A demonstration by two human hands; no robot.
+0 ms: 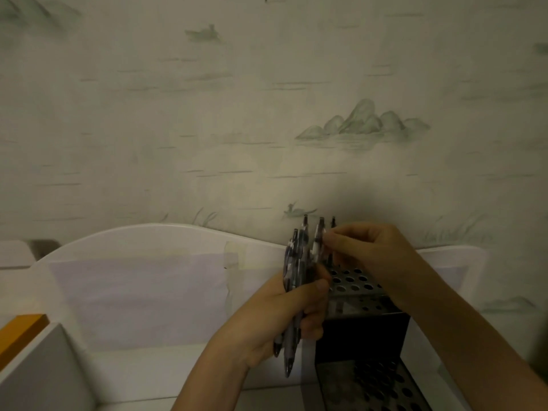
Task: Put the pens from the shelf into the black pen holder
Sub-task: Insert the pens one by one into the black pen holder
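1. Head view, item one: our left hand (292,314) grips a bundle of pens (293,280), fingers and thumb curled round the barrels at mid-length, just left of the black pen holder (360,295).
2. Item two: our right hand (366,247) pinches the upper end of a single pen (318,243) between thumb and fingertips, directly above the holder's perforated top.
3. Orientation: the bundle's long axis runs near upright, leaning slightly to the right at the top; clicker ends point up toward the wall, writing tips point down below our left palm. The single pen stands roughly parallel to it.
4. Location: none of the pens lies on the shelf (166,366); all are in our hands. Whether any already sits in the holder we cannot tell; it is dim.
5. Handling note, as judgement: we keep the single pen vertical, tip-first, line it up over one hole, and lower it before letting go.
6. We hold the bundle steady and clear of the holder, so no barrel snags.
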